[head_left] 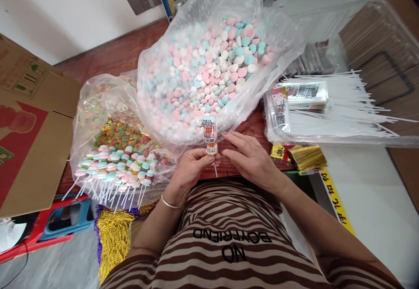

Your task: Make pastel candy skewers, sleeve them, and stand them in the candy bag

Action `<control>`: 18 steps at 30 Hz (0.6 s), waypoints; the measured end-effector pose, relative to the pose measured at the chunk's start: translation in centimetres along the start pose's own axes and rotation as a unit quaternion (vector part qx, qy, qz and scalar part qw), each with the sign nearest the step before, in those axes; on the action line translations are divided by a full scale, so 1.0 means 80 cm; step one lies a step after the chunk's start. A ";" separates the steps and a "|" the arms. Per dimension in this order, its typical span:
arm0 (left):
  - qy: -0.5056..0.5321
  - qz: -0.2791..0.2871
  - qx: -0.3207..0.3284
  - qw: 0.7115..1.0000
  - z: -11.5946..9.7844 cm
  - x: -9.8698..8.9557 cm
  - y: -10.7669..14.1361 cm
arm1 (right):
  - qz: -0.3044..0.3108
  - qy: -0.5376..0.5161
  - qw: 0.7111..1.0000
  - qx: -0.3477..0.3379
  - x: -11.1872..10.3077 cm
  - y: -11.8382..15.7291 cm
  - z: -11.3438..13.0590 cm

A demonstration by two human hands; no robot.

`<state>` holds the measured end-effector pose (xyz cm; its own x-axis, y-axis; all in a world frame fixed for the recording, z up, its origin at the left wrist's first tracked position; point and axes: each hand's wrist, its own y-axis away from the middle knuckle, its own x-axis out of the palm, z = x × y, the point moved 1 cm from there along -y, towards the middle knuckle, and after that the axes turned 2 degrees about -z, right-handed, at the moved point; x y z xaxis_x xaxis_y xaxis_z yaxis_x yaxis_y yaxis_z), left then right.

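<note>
Between the thumb and fingers of my left hand [193, 166] is a wrapped marshmallow lollipop [209, 132]. It stands upright in a clear bag with printed labelling, its white stick poking out below my fingers. My right hand [250, 158] is just to the right, fingers stretched out and apart from the lollipop, with nothing in them. Behind both hands lies a large clear bag of pink, white and blue candies [212, 70]. To the left, several unwrapped marshmallow lollipops [118, 164] rest in rows, sticks toward me.
A bag of small colourful ring candies [122, 134] sits at left, beside a cardboard box [32, 118]. On the right, a clear plastic tub [271, 123] holds white sticks [347, 101] and printed wrappers [304, 94]. Gold twist ties [307, 158] lie near the table edge.
</note>
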<state>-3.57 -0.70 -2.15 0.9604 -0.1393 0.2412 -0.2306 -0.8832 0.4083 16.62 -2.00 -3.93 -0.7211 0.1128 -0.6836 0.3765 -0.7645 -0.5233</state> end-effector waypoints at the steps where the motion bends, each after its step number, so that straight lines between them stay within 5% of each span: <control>1: 0.002 0.002 -0.003 1.000 0.000 -0.001 0.000 | 0.009 -0.005 1.000 0.005 0.000 0.000 -0.003; 5: -0.012 -0.027 0.041 0.999 0.000 -0.008 -0.002 | 0.057 -0.027 0.997 0.051 -0.009 0.004 -0.003; 8: -0.100 -0.067 0.119 0.986 -0.004 -0.008 -0.004 | -0.007 -0.115 0.989 0.097 -0.014 0.004 0.018; 13: -0.311 -0.126 0.288 0.897 -0.007 0.010 -0.006 | -0.137 -0.253 0.937 0.197 0.018 -0.012 0.058; 18: -0.425 -0.168 0.365 0.811 0.001 0.020 -0.006 | -0.192 -0.288 0.879 0.328 0.055 -0.025 0.050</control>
<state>-1.87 -0.54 -2.01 0.7823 0.1794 -0.5964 -0.0775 -0.9221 -0.3791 10.41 -2.51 -3.84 -0.9679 0.2462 -0.0513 -0.2384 -0.9632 -0.1241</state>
